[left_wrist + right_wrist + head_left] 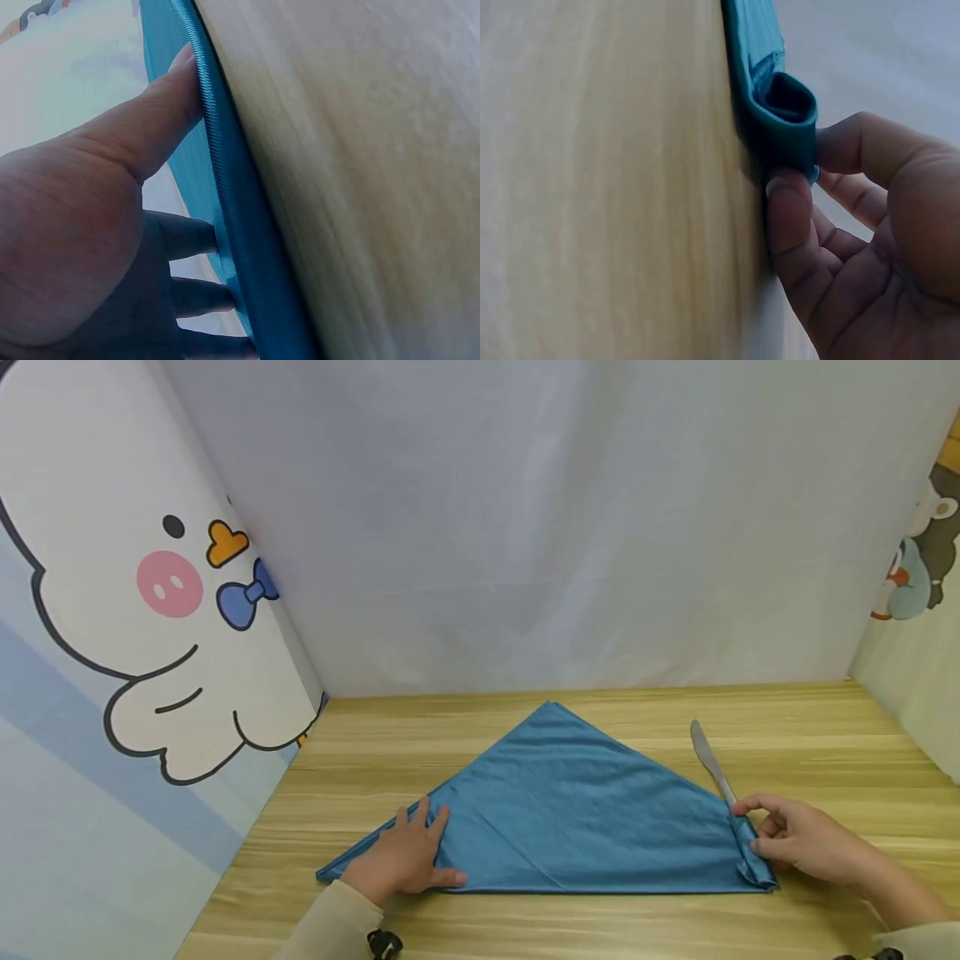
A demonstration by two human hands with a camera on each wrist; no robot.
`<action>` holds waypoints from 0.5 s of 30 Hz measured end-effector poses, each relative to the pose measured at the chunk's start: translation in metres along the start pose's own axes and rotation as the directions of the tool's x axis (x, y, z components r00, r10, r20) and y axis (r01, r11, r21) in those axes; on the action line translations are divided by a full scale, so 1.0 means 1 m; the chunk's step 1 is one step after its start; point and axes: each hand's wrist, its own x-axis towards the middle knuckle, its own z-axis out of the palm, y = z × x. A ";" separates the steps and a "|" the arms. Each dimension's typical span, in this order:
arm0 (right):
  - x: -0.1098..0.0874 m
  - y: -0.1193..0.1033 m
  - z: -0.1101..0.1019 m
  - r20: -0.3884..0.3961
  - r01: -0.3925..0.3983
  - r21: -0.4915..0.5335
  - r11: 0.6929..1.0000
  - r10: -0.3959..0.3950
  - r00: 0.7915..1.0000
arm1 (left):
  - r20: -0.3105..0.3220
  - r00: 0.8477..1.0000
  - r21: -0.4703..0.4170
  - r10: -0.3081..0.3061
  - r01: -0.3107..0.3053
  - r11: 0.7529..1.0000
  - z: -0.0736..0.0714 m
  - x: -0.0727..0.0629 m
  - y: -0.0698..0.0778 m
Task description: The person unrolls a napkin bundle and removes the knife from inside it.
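A blue cloth napkin (pixel 570 810), folded into a wide triangle, lies with its long edge toward me and its peak at the back. Its right corner is turned over into a small roll (pixel 787 112), hollow at the near end. From the far end of that roll a silver table knife (pixel 708 756) sticks out, blade pointing back; its handle is hidden in the cloth. My right hand (pixel 806 839) pinches the rolled end between thumb and fingers. Spread fingers of my left hand (pixel 405 852) press on the napkin's left part, the thumb along the near edge.
Under the napkin is a wood-grain table (pixel 480 931). A pale curtain (pixel 540 527) hangs behind its back edge. On the left stands a panel with a cartoon duck (pixel 90 568), and on the right another printed panel (pixel 915 677).
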 end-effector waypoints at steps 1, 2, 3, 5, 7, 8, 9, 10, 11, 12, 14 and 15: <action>0.000 0.001 -0.001 0.009 0.006 0.010 1.000 -0.006 1.000 | -0.002 1.000 0.002 0.001 -0.001 1.000 0.000 0.000 0.000; 0.001 0.001 -0.001 0.017 0.012 0.019 1.000 -0.013 1.000 | -0.003 1.000 0.001 0.001 -0.001 1.000 0.000 0.000 0.000; 0.001 0.002 -0.001 0.023 0.019 0.027 0.999 -0.019 1.000 | -0.003 1.000 0.002 0.001 -0.001 1.000 0.000 0.001 0.000; 0.001 0.002 -0.001 0.028 0.033 0.035 0.999 -0.034 0.999 | 0.000 1.000 0.000 0.000 0.000 1.000 0.001 0.001 -0.001; 0.001 0.003 0.000 0.025 0.050 0.032 0.998 -0.051 0.998 | 0.001 1.000 -0.001 0.000 0.000 1.000 0.001 0.001 -0.001; 0.001 0.002 0.000 0.021 0.058 0.028 0.998 -0.058 0.998 | 0.001 1.000 -0.003 -0.001 0.001 1.000 0.001 0.001 -0.001; 0.001 0.002 0.001 0.015 0.062 0.022 0.998 -0.062 0.998 | 0.002 1.000 -0.004 -0.001 0.001 1.000 0.001 0.001 -0.001; 0.001 0.002 0.001 0.007 0.062 0.011 0.998 -0.062 0.998 | 0.001 1.000 -0.005 -0.002 0.002 1.000 0.001 0.001 -0.001; 0.001 0.002 0.002 -0.001 0.055 0.002 0.998 -0.055 0.998 | 0.000 1.000 -0.005 -0.002 0.002 1.000 0.001 0.001 -0.001; 0.001 0.001 0.002 -0.011 0.045 -0.012 0.999 -0.046 0.999 | -0.001 1.000 -0.005 -0.002 0.002 1.000 0.001 0.001 0.000; 0.000 0.000 0.003 -0.029 0.021 -0.037 0.999 -0.022 0.999 | -0.001 1.000 -0.006 -0.002 0.002 1.000 0.001 0.000 0.000; 0.000 -0.001 0.003 -0.038 0.005 -0.051 0.999 -0.007 0.999 | 0.001 1.000 -0.006 -0.002 0.002 1.000 0.000 0.000 0.000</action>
